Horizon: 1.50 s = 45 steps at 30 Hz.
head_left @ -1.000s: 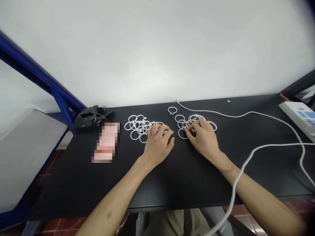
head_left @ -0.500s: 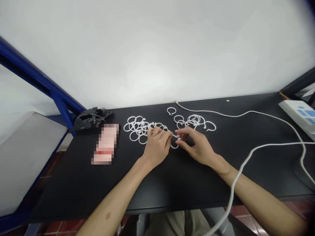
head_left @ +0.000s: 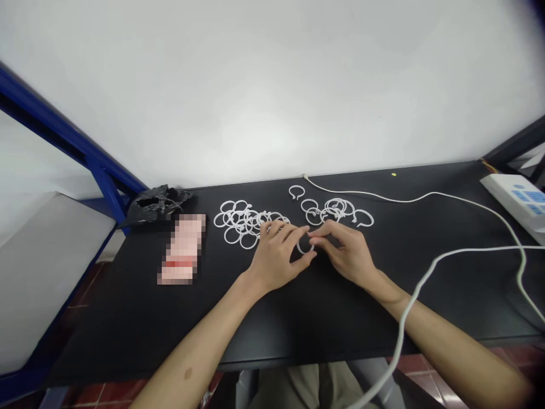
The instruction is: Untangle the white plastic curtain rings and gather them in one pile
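Note:
Between my hands is a white plastic ring (head_left: 303,247), partly hidden by fingers. My right hand (head_left: 347,253) pinches its right side between thumb and forefinger. My left hand (head_left: 276,255) curves around the ring's left side, its thumb and fingers apart; whether the fingertips touch the ring I cannot tell. Behind my left hand lies a heap of similar rings (head_left: 232,234), overlapping one another. A smaller group of rings (head_left: 314,223) rests beyond my right hand, several with an open gap and small knobs at the ends. One ring (head_left: 297,186) lies alone farther back.
The black table (head_left: 264,329) meets a white wall. On the left are a crumpled black plastic bag (head_left: 162,201) and a blurred-out pinkish item (head_left: 183,247). A white cable (head_left: 419,295) loops across my right forearm. At the far right sits a white box (head_left: 517,199) with blue labels.
My left thumb has spread away from its fingers. My right finger and thumb have closed together on the ring's side. The heaps of rings have stayed in place.

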### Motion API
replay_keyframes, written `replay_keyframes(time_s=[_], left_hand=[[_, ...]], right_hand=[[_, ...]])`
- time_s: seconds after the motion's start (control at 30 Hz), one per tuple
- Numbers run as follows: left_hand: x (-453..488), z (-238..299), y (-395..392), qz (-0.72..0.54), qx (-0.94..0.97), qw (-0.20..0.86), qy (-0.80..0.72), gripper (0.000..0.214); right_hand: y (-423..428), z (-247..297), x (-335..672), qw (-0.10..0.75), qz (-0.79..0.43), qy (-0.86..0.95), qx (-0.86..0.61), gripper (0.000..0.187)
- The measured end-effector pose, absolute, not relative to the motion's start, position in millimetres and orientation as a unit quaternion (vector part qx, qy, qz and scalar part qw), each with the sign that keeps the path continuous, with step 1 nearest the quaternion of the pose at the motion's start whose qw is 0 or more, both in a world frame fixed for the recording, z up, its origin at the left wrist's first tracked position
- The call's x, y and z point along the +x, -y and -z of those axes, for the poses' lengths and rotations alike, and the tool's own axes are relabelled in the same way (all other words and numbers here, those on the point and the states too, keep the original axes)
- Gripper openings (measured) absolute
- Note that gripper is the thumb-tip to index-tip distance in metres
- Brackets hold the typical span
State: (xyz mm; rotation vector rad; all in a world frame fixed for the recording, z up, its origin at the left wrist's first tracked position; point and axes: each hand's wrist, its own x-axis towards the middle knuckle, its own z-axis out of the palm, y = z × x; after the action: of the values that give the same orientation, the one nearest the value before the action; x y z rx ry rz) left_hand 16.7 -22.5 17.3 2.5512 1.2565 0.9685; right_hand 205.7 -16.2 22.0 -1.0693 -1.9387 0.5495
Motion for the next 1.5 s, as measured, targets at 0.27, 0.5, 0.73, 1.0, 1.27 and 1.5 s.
replay_keyframes(time_s=[0.27,0.5,0.73,1.0,1.27,1.5], left_hand=[[4.2,-12.3,10.1,-0.290,0.774,-0.027,-0.562,0.042],[-4.6,-9.2,6.0,-0.249,0.752,-0.025,-0.610,0.053],[0.4,-10.8,8.7,-0.291,0.756,-0.012,-0.586,0.050],[11.2,-12.8,20.1,-0.336,0.810,0.086,-0.472,0.049],[16.5,-17.7,25.1,-0.376,0.788,0.154,-0.462,0.044],[13.3,-16.9,24.3,-0.355,0.811,0.123,-0.449,0.040]], right_hand=[[-47.0,-33.3,191.1,0.276,-0.030,0.821,-0.499,0.029],[-105.9,-31.9,166.3,0.081,0.005,0.852,-0.518,0.026],[-71.9,-52.4,169.6,0.257,-0.107,0.836,-0.474,0.018],[1.3,-43.7,174.8,0.463,-0.403,0.646,-0.454,0.024],[10.2,-30.8,180.5,0.488,-0.447,0.606,-0.441,0.025],[10.9,-27.8,187.8,0.469,-0.387,0.652,-0.453,0.024]])
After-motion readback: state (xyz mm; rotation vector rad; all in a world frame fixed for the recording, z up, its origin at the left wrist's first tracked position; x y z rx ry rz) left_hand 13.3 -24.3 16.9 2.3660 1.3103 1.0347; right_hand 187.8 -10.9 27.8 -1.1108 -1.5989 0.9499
